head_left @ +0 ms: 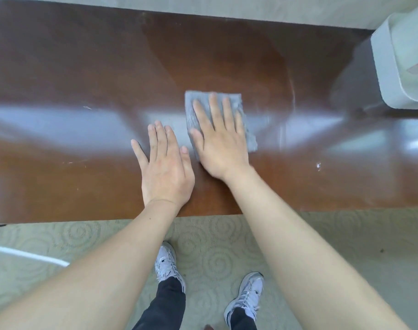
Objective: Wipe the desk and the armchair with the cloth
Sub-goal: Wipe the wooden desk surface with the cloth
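The brown wooden desk (84, 67) filled most of the view, its glossy top catching window glare, with swirl-patterned carpet (227, 258) below its near edge. At the far right stood a pale, blurred piece of furniture (398, 55), possibly the armchair; I could not tell. Near the desk's middle lay the folded grey cloth (236, 101), pinned flat under the right hand (220, 144), fingers spread, probably to press evenly while wiping. The left hand (165, 167) lay just beside it, open and flat on bare wood, seemingly bracing the person's lean.
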Demonstrator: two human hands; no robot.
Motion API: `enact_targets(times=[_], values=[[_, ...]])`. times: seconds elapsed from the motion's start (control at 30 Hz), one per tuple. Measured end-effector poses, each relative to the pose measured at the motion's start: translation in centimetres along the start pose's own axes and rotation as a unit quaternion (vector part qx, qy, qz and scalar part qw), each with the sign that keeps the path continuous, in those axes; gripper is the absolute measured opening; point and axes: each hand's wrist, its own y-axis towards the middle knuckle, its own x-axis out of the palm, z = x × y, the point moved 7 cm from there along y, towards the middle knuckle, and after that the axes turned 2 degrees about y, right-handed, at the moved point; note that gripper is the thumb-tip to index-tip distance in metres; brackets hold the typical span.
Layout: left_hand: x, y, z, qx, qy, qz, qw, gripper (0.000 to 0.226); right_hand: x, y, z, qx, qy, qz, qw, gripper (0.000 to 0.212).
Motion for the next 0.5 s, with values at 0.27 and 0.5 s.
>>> enact_targets(times=[0.27, 0.5], values=[[0.0, 0.4, -0.4, 0.004, -0.030, 0.020, 0.999, 0.064, -0.6, 3.2, -1.5, -0.047, -0.003, 0.025, 0.999, 0.059], [0.3, 0.4, -0.2, -0.002, 0.028, 0.011, 1.000, 0.064, 2.1, -12.0, 1.3, -0.021, 0.001, 0.022, 1.000, 0.059]])
